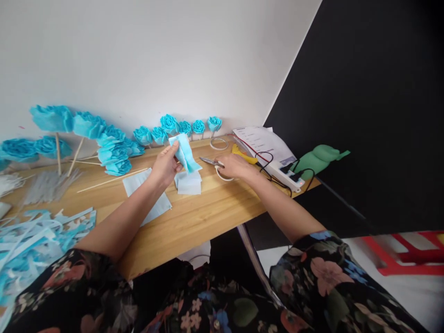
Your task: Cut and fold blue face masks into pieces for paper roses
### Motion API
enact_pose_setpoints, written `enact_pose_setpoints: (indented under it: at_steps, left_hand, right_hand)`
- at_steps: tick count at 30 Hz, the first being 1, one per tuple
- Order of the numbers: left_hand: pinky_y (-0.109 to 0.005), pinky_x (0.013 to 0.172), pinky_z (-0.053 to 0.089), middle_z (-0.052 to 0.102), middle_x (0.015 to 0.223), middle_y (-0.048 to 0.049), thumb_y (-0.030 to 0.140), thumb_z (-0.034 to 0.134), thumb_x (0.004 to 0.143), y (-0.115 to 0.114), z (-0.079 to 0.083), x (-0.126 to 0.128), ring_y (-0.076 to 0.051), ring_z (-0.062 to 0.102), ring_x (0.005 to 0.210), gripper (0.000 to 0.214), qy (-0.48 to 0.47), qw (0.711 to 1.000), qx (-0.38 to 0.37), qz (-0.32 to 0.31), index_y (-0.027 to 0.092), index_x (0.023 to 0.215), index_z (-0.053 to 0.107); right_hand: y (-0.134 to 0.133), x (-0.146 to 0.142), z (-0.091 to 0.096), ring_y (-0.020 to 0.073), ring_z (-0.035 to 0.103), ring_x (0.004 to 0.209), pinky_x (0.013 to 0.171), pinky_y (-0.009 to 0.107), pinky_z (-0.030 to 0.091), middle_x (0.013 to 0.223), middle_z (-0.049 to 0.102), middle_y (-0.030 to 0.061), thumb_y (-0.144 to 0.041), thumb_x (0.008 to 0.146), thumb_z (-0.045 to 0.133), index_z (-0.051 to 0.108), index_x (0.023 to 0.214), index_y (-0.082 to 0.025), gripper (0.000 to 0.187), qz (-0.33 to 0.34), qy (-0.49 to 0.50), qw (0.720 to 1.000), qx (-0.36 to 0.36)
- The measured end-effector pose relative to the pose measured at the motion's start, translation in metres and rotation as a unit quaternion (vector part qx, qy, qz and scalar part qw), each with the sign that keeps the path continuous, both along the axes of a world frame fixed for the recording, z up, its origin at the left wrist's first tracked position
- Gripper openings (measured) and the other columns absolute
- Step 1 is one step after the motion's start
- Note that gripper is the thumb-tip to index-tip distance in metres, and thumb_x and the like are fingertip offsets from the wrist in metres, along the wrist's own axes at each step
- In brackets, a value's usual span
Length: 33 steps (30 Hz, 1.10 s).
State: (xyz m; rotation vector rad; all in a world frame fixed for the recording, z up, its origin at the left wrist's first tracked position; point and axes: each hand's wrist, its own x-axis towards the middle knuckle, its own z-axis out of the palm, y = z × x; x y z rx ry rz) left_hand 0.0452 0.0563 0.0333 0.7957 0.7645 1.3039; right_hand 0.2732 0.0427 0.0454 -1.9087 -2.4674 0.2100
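My left hand (167,164) pinches a folded light-blue strip (186,152), fabric or paper, above the table between thumb and fingers. Below it lies a small stack of pale-blue pieces (189,183); a larger pale sheet (156,206) rests partly under my left forearm. Low over the wood, my right hand (231,165) has its fingers closed at the handles of a pair of scissors (210,161), whose blades point left toward the strip. One pale handle loop shows below the fingers.
Blue ruffled flowers (114,150) on sticks line the wall. Shredded blue strips (41,240) heap at left, near clear thin sticks (52,187). A tape ring (219,144), yellow tool handle (243,154), papers (265,143), corded power strip (284,175) and green object (317,159) lie right.
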Motion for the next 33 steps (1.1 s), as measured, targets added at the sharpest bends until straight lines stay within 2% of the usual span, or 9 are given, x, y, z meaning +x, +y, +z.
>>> enact_pose_setpoints:
  at_steps: [4,7,11,14,19,24,26,29,33]
  left_hand:
    - [-0.016,0.034,0.02,0.047,0.056,0.0066,0.042,0.082,0.082,-0.001,0.0,0.0,-0.005,0.04,0.043,0.04,0.002,1.0,0.007,-0.013,0.017,0.072,0.052]
    - [-0.016,0.034,0.02,0.046,0.056,0.0064,0.045,0.083,0.08,-0.002,0.0,-0.001,-0.005,0.038,0.043,0.043,0.005,0.999,0.029,-0.022,0.017,0.07,0.052]
    - [-0.017,0.035,0.021,0.042,0.053,0.0064,0.051,0.083,0.077,-0.006,0.001,-0.001,-0.005,0.034,0.042,0.048,0.021,0.997,0.067,-0.032,0.017,0.065,0.052]
    - [-0.017,0.036,0.023,0.043,0.052,0.006,0.055,0.087,0.071,-0.008,0.001,0.0,-0.005,0.034,0.042,0.05,0.038,0.994,0.083,-0.052,0.016,0.066,0.056]
    - [-0.019,0.042,0.038,0.054,0.057,0.0026,0.064,0.08,0.075,-0.005,-0.003,0.0,-0.009,0.05,0.048,0.05,0.044,0.995,0.075,-0.053,0.017,0.076,0.063]
    - [-0.03,0.068,0.058,0.075,0.085,-0.0075,0.073,0.067,0.082,0.001,-0.009,-0.002,-0.022,0.073,0.082,0.06,0.056,0.992,0.085,-0.075,0.017,0.101,0.071]
    - [-0.033,0.074,0.059,0.077,0.09,-0.0091,0.072,0.072,0.078,0.003,-0.009,-0.004,-0.025,0.074,0.087,0.062,0.07,0.991,0.087,-0.07,0.016,0.104,0.073]
    - [-0.033,0.07,0.059,0.077,0.08,-0.0091,0.061,0.09,0.06,0.004,-0.009,-0.007,-0.025,0.074,0.078,0.06,0.111,0.991,0.071,-0.028,0.012,0.091,0.074]
    - [-0.029,0.061,0.056,0.073,0.067,-0.0066,0.051,0.098,0.045,0.003,-0.006,-0.01,-0.02,0.069,0.064,0.059,0.135,0.989,0.043,0.038,0.01,0.08,0.075]
  right_hand:
    - [-0.009,-0.005,0.017,0.0333,0.071,0.094,0.084,0.043,0.05,0.097,0.077,0.0189,-0.025,0.094,0.056,0.078,0.104,-0.013,0.026,-0.01,-0.032,0.999,0.042]
    - [-0.008,-0.012,0.025,0.0248,0.07,0.087,0.079,0.034,0.048,0.089,0.076,0.0109,-0.041,0.101,0.048,0.077,0.101,-0.015,0.039,0.018,0.143,0.987,0.076]
    - [-0.001,-0.031,0.015,0.0166,0.066,0.077,0.069,0.026,0.047,0.084,0.07,0.0029,-0.056,0.095,0.052,0.072,0.103,-0.018,0.043,0.07,0.417,0.905,-0.041]
    - [0.006,-0.046,0.003,0.0131,0.058,0.071,0.067,0.025,0.045,0.075,0.061,-0.0008,-0.054,0.086,0.063,0.065,0.084,-0.018,0.037,0.089,0.503,0.859,-0.033]
    - [0.012,-0.056,-0.008,0.0111,0.048,0.065,0.063,0.024,0.04,0.066,0.05,-0.0034,-0.048,0.084,0.06,0.054,0.07,-0.019,0.033,0.078,0.534,0.842,0.013]
    - [0.015,-0.059,-0.012,0.0113,0.044,0.06,0.059,0.024,0.034,0.06,0.045,-0.0044,-0.047,0.086,0.057,0.051,0.068,-0.02,0.032,0.034,0.527,0.846,0.068]
    - [0.017,-0.061,-0.013,0.0111,0.042,0.06,0.058,0.024,0.032,0.059,0.042,-0.0045,-0.046,0.086,0.056,0.05,0.066,-0.02,0.033,0.019,0.523,0.848,0.088]
    - [0.019,-0.063,-0.014,0.0113,0.041,0.062,0.057,0.024,0.031,0.06,0.044,-0.0039,-0.046,0.086,0.057,0.052,0.066,-0.02,0.033,-0.003,0.531,0.842,0.098]
    - [0.023,-0.063,-0.017,0.0122,0.051,0.066,0.06,0.023,0.039,0.067,0.055,-0.0027,-0.054,0.08,0.067,0.061,0.076,-0.019,0.036,0.005,0.569,0.822,0.036]
